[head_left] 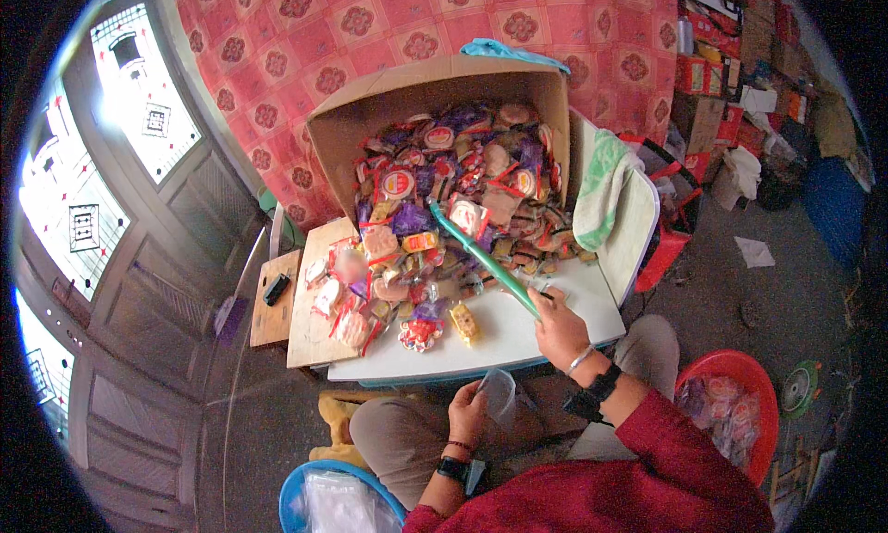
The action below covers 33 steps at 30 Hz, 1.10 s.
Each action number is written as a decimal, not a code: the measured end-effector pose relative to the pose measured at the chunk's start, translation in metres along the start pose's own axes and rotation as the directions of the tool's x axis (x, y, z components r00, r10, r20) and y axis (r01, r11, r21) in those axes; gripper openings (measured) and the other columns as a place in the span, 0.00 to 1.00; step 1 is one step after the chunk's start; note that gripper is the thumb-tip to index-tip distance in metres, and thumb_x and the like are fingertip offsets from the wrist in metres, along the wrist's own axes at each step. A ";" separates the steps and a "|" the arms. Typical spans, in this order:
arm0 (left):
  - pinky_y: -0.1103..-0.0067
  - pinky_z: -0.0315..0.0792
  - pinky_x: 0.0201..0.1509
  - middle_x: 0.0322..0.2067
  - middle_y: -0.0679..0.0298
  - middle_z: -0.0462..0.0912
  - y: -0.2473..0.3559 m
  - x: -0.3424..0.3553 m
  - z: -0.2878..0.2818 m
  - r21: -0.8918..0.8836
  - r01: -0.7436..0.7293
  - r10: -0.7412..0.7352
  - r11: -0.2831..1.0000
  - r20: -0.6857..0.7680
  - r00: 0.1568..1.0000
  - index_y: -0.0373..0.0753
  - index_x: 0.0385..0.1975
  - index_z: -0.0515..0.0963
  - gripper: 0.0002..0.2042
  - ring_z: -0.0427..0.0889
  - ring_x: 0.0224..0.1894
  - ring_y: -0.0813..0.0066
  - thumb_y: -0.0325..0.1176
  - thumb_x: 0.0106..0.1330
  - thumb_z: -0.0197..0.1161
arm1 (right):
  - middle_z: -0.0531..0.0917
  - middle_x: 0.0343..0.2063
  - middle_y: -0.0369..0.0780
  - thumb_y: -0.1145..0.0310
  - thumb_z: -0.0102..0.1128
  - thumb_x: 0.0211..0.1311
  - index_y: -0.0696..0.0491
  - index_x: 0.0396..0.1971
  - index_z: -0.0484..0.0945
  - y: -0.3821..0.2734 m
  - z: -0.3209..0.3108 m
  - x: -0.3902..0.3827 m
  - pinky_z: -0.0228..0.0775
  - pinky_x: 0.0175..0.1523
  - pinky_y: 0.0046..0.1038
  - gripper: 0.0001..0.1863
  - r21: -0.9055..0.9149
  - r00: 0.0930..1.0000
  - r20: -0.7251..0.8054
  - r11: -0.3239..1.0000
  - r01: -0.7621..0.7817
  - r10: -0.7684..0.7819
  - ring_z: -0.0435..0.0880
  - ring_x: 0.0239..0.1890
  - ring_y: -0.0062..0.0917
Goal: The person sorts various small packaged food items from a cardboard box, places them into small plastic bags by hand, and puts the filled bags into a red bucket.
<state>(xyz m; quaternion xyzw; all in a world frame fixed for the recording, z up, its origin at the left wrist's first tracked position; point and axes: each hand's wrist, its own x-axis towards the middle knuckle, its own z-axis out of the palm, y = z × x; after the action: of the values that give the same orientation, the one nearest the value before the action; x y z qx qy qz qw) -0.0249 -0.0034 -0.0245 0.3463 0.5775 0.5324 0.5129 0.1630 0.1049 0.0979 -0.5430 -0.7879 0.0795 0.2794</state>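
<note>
Green stick (pixel 495 272): slants from the right hand, over the front of the desk, to the wrapped snacks at the box's mouth; whether its far tip touches them I cannot tell.
Right hand (pixel 561 334): fingers (pixel 546 304) closed around the stick's near end, above the desk's front edge.
Clear bag (pixel 500 397): in the left hand, above the lap, just in front of the desk.
Left hand (pixel 466 411): fingers pinched together on the bag's edge.
Wrapped snacks (pixel 435 228): a heap of red, purple and clear packets filling the box and spilling forward; the stick hides a strip of them.
Front packets: a red-and-white one (pixel 420 334) and a yellow one (pixel 464 323), side by side near the front edge.
Cardboard box (pixel 425 77): lying with its open side toward the person, behind the spill.
Desk (pixel 416 367): white, with a wooden board (pixel 312 337) at its left, partly under the packets.
Towel (pixel 606 186): green and white, draped over a white panel right of the box.
Blue bucket (pixel 294 480): by the left knee, holding clear plastic bags (pixel 335 503).
Red tub (pixel 764 385): right of the person, holding wrapped pieces (pixel 731 417).
Cloth (pixel 361 20): red, patterned, hanging behind the box.
</note>
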 end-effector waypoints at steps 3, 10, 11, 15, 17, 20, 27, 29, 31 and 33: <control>0.82 0.71 0.45 0.39 0.62 0.79 -0.006 0.003 -0.005 0.019 -0.007 0.007 1.000 -0.029 1.000 0.32 0.44 0.74 0.12 0.76 0.40 0.77 0.27 0.61 0.57 | 0.73 0.33 0.49 0.75 0.56 0.47 0.47 0.57 0.59 0.004 -0.005 -0.017 0.70 0.33 0.41 0.33 0.016 0.999 -0.051 1.000 -0.019 0.020 0.76 0.30 0.45; 0.82 0.71 0.45 0.39 0.62 0.79 -0.008 0.005 -0.003 -0.008 -0.016 0.016 1.000 -0.010 1.000 0.31 0.44 0.74 0.12 0.76 0.41 0.77 0.27 0.61 0.56 | 0.73 0.31 0.49 0.74 0.55 0.50 0.47 0.57 0.61 -0.001 -0.019 -0.033 0.69 0.33 0.41 0.31 0.102 0.994 -0.060 0.991 -0.088 0.094 0.75 0.29 0.45; 0.82 0.71 0.45 0.39 0.62 0.79 -0.005 0.004 -0.001 -0.029 0.024 -0.024 0.999 0.006 1.000 0.31 0.44 0.73 0.12 0.76 0.41 0.77 0.27 0.62 0.55 | 0.73 0.31 0.49 0.74 0.55 0.50 0.47 0.57 0.61 -0.003 -0.016 -0.031 0.69 0.33 0.41 0.31 0.105 0.994 -0.057 0.991 -0.085 0.091 0.75 0.29 0.45; 0.82 0.71 0.45 0.39 0.61 0.79 0.004 -0.001 0.000 -0.021 0.062 -0.062 0.998 0.018 0.998 0.31 0.45 0.73 0.13 0.77 0.41 0.77 0.27 0.62 0.55 | 0.73 0.34 0.48 0.72 0.54 0.50 0.47 0.58 0.60 -0.032 0.001 -0.008 0.70 0.36 0.40 0.31 0.220 0.989 -0.037 0.965 0.145 -0.141 0.75 0.32 0.45; 0.82 0.71 0.45 0.39 0.62 0.79 -0.001 0.001 -0.003 -0.013 -0.011 0.012 1.000 0.024 1.000 0.31 0.46 0.72 0.13 0.77 0.40 0.77 0.27 0.62 0.56 | 0.73 0.35 0.48 0.72 0.54 0.50 0.47 0.59 0.60 -0.050 0.016 0.006 0.70 0.36 0.40 0.32 0.249 0.978 0.021 0.948 0.197 -0.208 0.75 0.34 0.45; 0.82 0.71 0.44 0.39 0.62 0.79 0.007 -0.002 0.002 0.062 0.016 -0.016 0.998 -0.002 1.000 0.31 0.45 0.73 0.13 0.77 0.40 0.77 0.27 0.61 0.56 | 0.73 0.30 0.48 0.72 0.52 0.52 0.48 0.57 0.61 -0.066 0.033 0.026 0.71 0.34 0.40 0.29 0.222 0.930 -0.017 0.906 0.361 -0.366 0.76 0.29 0.44; 0.82 0.71 0.45 0.40 0.61 0.79 -0.012 0.003 -0.007 0.039 -0.018 0.019 0.999 -0.008 1.000 0.31 0.46 0.72 0.14 0.76 0.40 0.77 0.27 0.60 0.57 | 0.73 0.36 0.51 0.73 0.47 0.54 0.45 0.57 0.62 -0.059 0.039 0.029 0.72 0.31 0.39 0.27 -0.008 0.979 0.136 0.989 0.151 -0.148 0.78 0.30 0.43; 0.82 0.71 0.45 0.40 0.61 0.79 0.002 -0.003 -0.001 0.019 0.028 -0.027 0.999 -0.012 1.000 0.31 0.46 0.72 0.14 0.76 0.40 0.77 0.27 0.61 0.57 | 0.72 0.35 0.50 0.73 0.50 0.53 0.44 0.58 0.61 -0.046 0.039 0.021 0.72 0.32 0.39 0.28 -0.003 0.986 0.095 0.990 0.139 -0.138 0.78 0.31 0.42; 0.82 0.71 0.44 0.39 0.61 0.79 0.001 -0.002 0.000 0.020 0.026 -0.026 0.999 -0.008 1.000 0.31 0.45 0.72 0.14 0.76 0.39 0.77 0.27 0.61 0.56 | 0.72 0.36 0.48 0.73 0.53 0.52 0.44 0.58 0.61 -0.040 0.032 0.013 0.72 0.34 0.38 0.30 -0.025 0.992 0.106 0.997 0.077 -0.074 0.77 0.33 0.43; 0.83 0.71 0.43 0.39 0.62 0.79 0.003 -0.001 0.001 0.023 0.021 -0.021 1.000 -0.008 1.000 0.31 0.45 0.72 0.13 0.76 0.39 0.78 0.27 0.61 0.56 | 0.72 0.36 0.49 0.73 0.53 0.51 0.44 0.58 0.61 -0.031 0.029 0.007 0.72 0.35 0.39 0.30 -0.015 0.997 0.064 0.999 0.039 -0.038 0.77 0.33 0.43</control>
<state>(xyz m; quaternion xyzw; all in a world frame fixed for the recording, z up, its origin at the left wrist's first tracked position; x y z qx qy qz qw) -0.0238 -0.0036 -0.0214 0.3440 0.5891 0.5216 0.5124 0.1212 0.1041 0.0898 -0.5271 -0.8074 0.0848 0.2510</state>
